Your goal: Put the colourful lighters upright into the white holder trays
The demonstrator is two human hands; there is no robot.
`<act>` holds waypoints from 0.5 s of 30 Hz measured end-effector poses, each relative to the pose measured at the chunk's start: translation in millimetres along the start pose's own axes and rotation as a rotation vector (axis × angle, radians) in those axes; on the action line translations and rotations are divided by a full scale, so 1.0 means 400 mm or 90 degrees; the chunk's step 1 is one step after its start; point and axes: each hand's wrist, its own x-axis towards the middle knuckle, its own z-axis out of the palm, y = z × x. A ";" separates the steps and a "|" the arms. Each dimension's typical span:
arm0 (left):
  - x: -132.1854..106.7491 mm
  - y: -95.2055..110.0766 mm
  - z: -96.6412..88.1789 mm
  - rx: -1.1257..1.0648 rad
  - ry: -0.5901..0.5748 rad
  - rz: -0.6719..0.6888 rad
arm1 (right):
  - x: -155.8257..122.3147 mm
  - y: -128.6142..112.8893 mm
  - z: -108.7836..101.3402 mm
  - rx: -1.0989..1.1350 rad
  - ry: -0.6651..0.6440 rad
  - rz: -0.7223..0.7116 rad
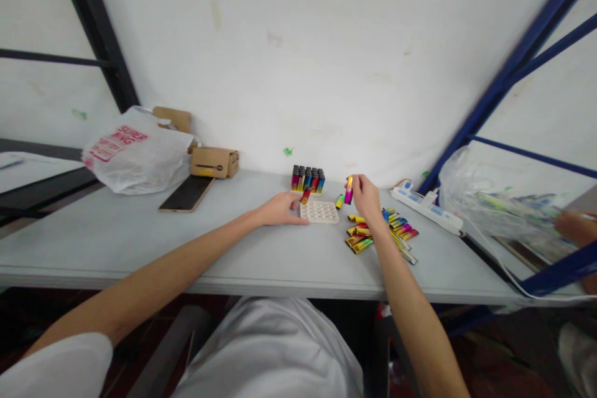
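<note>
My left hand grips the left end of a white tray with rows of holes, thumb at its near corner. A red lighter stands tilted at the tray's back left, close to my left fingertips; I cannot tell whether they touch it. My right hand pinches a yellow and magenta lighter upright, right of the tray and above the table. A green and yellow lighter is beside the tray's right back corner. Below my right hand lies a loose pile of shiny coloured lighters.
Upright lighters stand in a packed block behind the tray. Left on the table are a phone, a cardboard box and a white plastic bag. A power strip lies right; another person's hand shows beyond the blue frame.
</note>
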 end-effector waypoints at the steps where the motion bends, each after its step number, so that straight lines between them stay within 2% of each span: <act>1: 0.000 0.001 -0.001 0.003 -0.002 -0.003 | -0.001 0.000 0.002 0.058 -0.003 0.018; 8: 0.001 -0.002 0.001 0.009 0.002 0.005 | -0.011 -0.013 0.009 0.450 -0.119 0.125; 11: 0.002 -0.003 0.001 0.007 0.002 0.009 | -0.016 -0.024 0.005 0.534 -0.169 0.146; 15: 0.002 -0.005 0.001 0.001 -0.001 0.014 | -0.020 -0.037 -0.001 0.602 -0.187 0.167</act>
